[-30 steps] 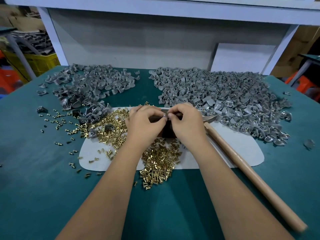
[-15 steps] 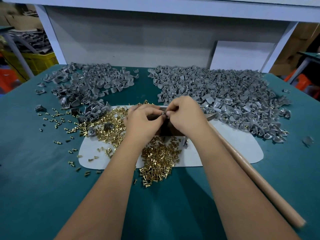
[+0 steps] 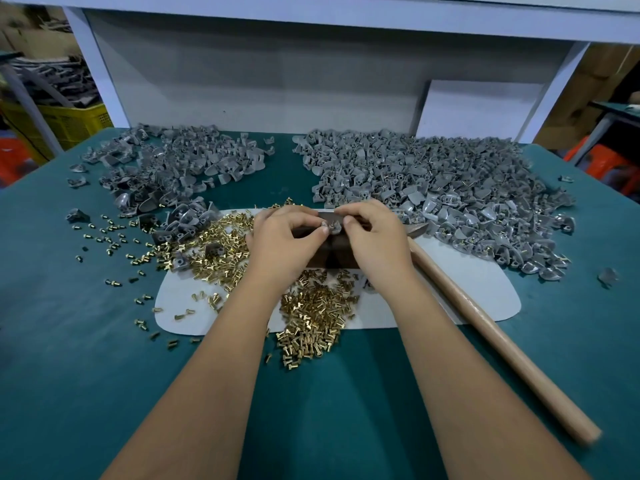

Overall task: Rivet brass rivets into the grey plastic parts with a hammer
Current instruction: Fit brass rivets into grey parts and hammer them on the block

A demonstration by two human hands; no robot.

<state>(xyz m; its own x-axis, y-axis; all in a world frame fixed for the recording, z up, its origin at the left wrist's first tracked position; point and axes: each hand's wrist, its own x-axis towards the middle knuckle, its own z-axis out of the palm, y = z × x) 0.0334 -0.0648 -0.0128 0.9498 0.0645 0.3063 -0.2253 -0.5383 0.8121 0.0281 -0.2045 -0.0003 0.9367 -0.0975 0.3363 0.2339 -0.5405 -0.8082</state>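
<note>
I can read no text, label, brand or number anywhere in front of me on this worktop.

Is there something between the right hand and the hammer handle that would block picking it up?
Nothing visible blocks it. The hammer handle lies bare on the table just right of the right hand, which pinches a grey part with the left hand.

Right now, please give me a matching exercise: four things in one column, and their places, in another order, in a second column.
Things:
1. hammer
2. rivets
3. small grey pile
4. big grey pile

Places:
A. far left of table
B. far right of table
C. on the white mat, between the forearms
D. lying to the right of the right arm

Pairs: 1-D, 2-C, 3-A, 4-B
</note>
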